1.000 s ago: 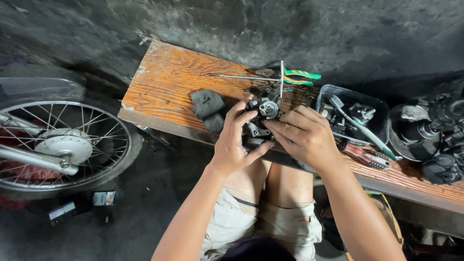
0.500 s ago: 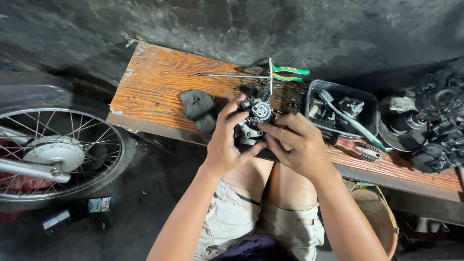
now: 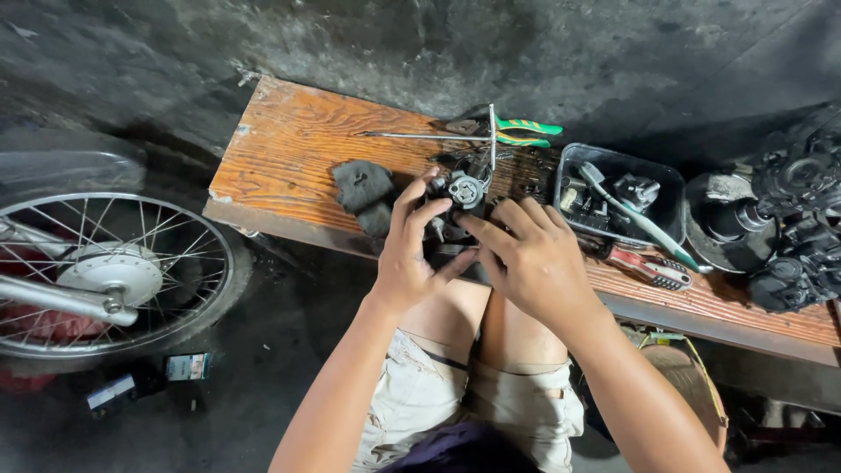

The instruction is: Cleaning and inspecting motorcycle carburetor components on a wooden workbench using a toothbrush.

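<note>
A: What have the hands got?

B: Both are on a small, dark, greasy metal engine part with a round silver-grey fitting on top (image 3: 462,194). The left hand (image 3: 412,254) is wrapped round its left side, fingers curled and thumb pressed against its lower edge. The right hand (image 3: 536,263) grips it from the right, fingers closed over its body and the forefinger reaching across the front. Neither is spread wide; both are clamped on the part.

A: And where is that part, measured from the long orange-brown wooden bench (image 3: 289,149)?

B: At the bench's near edge, about the middle of its length, held just above the person's bare knees. Whether it rests on the wood I cannot tell.

A: What else lies on the bench?

B: Just left of the part, a crumpled dark grey rag (image 3: 363,188). Behind it, toward the far edge, a thin metal T-shaped wrench (image 3: 438,135) and green-handled pliers (image 3: 524,131). To the right, a dark rectangular plastic tray (image 3: 670,180) of small parts, with a red-handled tool (image 3: 650,269) lying in front of it. At the right end, a black engine assembly (image 3: 793,228).

A: And off the bench?

B: Beyond its left end, on the dark floor, a spoked motorcycle wheel with a silver hub (image 3: 109,273).
</note>
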